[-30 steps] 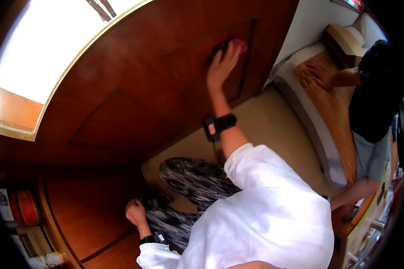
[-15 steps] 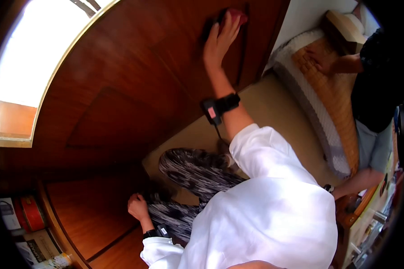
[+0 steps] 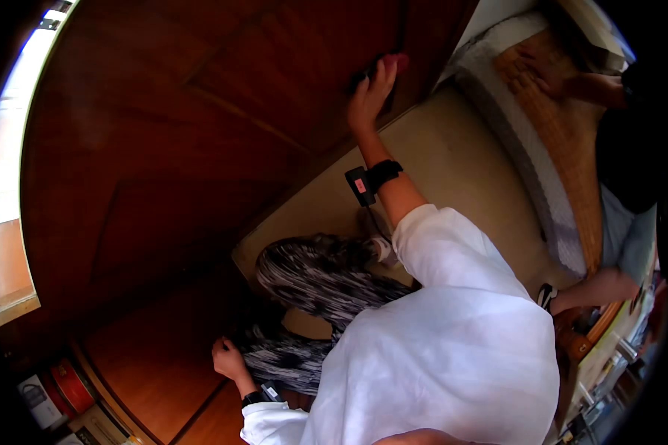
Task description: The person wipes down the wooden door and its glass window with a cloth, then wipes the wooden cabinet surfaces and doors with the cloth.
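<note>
My right hand (image 3: pixel 371 99) reaches out with its fingers over a bunched red cloth (image 3: pixel 398 62), holding it against the dark reddish-brown wooden panel (image 3: pixel 260 81). The hand and cloth are close to the panel's lower edge, above the floor. On that forearm is a black strap with a small box (image 3: pixel 361 185). Down at the lower left, my left hand (image 3: pixel 230 360) is curled closed beside my patterned trouser leg (image 3: pixel 289 363), near a lower wooden cabinet surface (image 3: pixel 148 371). I see nothing in its fingers.
A bright glazed area (image 3: pixel 4 200) borders the panel at the left. Boxes (image 3: pixel 41 400) stand at the lower left. To the right, another person's hand (image 3: pixel 545 78) rests on a mat-covered seat (image 3: pixel 549 148). A cluttered table (image 3: pixel 601 378) is at the lower right.
My right hand has moved down the panel with the red cloth, nearer its lower edge. The view has shifted, showing less of the bright glazed area. My left hand stays curled.
</note>
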A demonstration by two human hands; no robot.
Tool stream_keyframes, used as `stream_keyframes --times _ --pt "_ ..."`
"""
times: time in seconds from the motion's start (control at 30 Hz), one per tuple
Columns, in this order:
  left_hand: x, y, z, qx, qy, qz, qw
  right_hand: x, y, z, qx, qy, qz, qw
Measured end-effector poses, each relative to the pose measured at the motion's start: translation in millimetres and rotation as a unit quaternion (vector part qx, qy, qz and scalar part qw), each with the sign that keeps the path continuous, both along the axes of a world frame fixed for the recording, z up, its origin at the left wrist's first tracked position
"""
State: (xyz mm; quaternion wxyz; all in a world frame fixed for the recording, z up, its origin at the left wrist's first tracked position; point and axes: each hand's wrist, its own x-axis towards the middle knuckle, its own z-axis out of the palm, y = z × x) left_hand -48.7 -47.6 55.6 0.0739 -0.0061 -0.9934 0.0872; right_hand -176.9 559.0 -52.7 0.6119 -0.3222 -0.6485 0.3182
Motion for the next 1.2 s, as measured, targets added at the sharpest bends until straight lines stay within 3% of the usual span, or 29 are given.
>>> stream_keyframes --times 0.33,0.4,0.5,0.57,0.63,0.7,0.73,0.77,0.83,0.9,1.0,1.13,1.2 --pt "3 -12 0 -0.010 -0.009 0.027 1.000 -9 -11 -131 -0.212 0.001 -0.018 0.977" --pt "3 -9 2 -0.018 -0.016 0.027 0.999 -9 1 -161 -0.345 0.029 0.002 0.938" --pt "2 -4 3 -0.010 -0.006 0.024 1.000 -25 54 -292 -0.527 0.198 0.113 0.818" --pt "2 -3 2 -0.005 0.003 0.018 1.000 -13 57 -226 -0.666 0.292 0.131 0.674" --pt "1 -2 -3 0.005 0.016 0.015 1.000 -13 44 -158 -0.697 0.332 0.113 0.625" --pt "0 2 -2 0.001 0.012 0.013 1.000 -20 30 -93 -0.678 0.326 0.051 0.657" --pt "0 3 -2 0.005 0.016 0.012 1.000 -21 16 -52 -0.646 0.273 -0.021 0.713" --pt "-1 6 -2 0.007 0.018 0.003 1.000 -26 9 -28 -0.644 0.275 -0.019 0.713" --pt "-2 9 -3 0.008 0.021 -0.009 1.000 -34 -3 10 -0.461 0.160 -0.043 0.872" --pt "-4 11 -4 0.013 0.020 -0.021 0.999 -44 -20 66 -0.303 0.155 -0.118 0.933" --pt "-7 16 -3 0.000 0.023 -0.027 0.999 -44 -37 145 -0.174 0.138 -0.094 0.970" --pt "-5 21 -1 -0.016 0.023 -0.031 0.999 -35 -53 207 -0.048 0.124 -0.022 0.991" --pt "-7 19 -2 -0.027 0.014 -0.022 0.999 -33 -59 223 -0.021 0.112 -0.051 0.992"
